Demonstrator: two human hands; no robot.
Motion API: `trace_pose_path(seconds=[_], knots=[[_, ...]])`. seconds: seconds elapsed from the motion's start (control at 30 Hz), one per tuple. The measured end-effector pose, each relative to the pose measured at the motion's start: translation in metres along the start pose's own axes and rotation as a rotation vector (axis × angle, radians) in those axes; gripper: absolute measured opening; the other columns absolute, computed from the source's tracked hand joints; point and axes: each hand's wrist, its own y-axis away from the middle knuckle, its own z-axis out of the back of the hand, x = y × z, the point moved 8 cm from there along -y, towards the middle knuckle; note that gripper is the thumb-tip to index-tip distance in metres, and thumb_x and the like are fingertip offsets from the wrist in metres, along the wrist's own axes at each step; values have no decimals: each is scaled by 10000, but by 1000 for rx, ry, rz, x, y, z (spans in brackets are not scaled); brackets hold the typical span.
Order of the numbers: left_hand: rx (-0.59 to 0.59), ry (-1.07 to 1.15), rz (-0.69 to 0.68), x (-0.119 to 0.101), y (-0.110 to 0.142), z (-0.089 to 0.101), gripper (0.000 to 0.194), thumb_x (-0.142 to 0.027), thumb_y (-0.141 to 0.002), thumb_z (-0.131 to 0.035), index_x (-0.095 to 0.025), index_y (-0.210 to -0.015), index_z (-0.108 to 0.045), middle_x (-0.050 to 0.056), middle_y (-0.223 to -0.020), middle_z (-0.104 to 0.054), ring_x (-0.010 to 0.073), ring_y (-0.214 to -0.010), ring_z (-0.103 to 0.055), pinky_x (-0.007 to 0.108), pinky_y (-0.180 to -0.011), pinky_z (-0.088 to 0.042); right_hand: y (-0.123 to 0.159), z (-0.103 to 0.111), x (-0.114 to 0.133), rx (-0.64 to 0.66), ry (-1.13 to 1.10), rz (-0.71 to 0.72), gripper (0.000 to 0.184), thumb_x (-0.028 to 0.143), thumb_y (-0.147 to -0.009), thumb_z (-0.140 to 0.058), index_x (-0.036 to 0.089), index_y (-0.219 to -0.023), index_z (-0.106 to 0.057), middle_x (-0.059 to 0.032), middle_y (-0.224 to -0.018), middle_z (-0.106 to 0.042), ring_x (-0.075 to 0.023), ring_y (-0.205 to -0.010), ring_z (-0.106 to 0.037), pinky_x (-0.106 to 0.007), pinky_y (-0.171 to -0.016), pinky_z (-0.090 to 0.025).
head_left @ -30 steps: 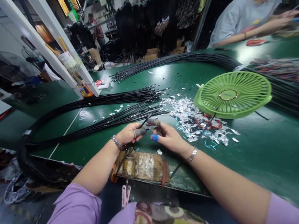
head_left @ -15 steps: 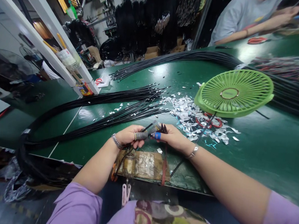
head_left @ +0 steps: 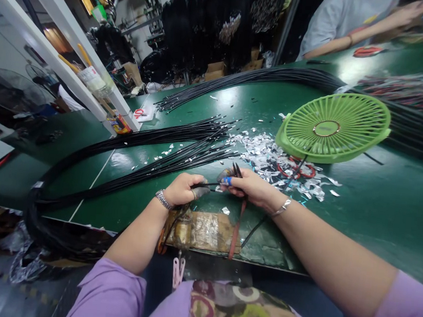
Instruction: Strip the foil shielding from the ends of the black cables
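Observation:
My left hand (head_left: 187,190) is closed, pinching a thin black cable (head_left: 213,184) between thumb and fingers. The cable stretches across the short gap to my right hand (head_left: 253,187), whose thumb and forefinger close at its other end. Two dark points of a small tool (head_left: 237,169) stick up out of my right fist; its grip is hidden, so I cannot tell its exact kind. Grey wrapping covers some fingertips, and a blue band sits on my right thumb. Below my hands lies a taped board (head_left: 209,231), with a reddish strip (head_left: 235,233) running up toward my right hand.
Bundled black cables (head_left: 137,172) curve across the green table (head_left: 368,210) on the left; another bundle (head_left: 262,77) arches behind. Silvery scraps (head_left: 259,155) surround red-handled scissors (head_left: 305,172). A green fan (head_left: 331,129) stands at right. A co-worker (head_left: 331,29) sits across the table.
My hands have moved apart, the right one rightward and slightly up, so a stretch of cable now shows between them. The reddish strip has tilted toward my right hand.

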Motion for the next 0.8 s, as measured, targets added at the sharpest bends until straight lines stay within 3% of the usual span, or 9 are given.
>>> trace_pose_path(seconds=[0.17,0.43,0.8], knots=[[-30,-126,-27,0,0,2,270,-376,-862,-539,-138,-759,-616,-25,-607,-520,90,-572,-423,210,-554,-327,4,-4,1,59,48,-53,334,380,-522,-798,160,-656,-584,31,-503,-565,-47,-402,-384,-190,-347,-221],[-20,-202,-40,-1,1,0,257,-358,-878,-536,-137,-780,-626,-18,-626,-545,87,-575,-435,210,-557,-316,2,5,-6,-52,19,-74,345,346,-519,-793,179,-660,-526,80,-437,-476,-31,-376,-340,-169,-343,-215],[54,-204,14,2,0,-8,231,-341,-843,-539,-160,-723,-618,-19,-603,-512,97,-561,-390,214,-550,-300,2,-5,-13,6,52,-74,373,341,-498,-803,188,-694,-526,55,-495,-538,-50,-396,-380,-188,-352,-230]])
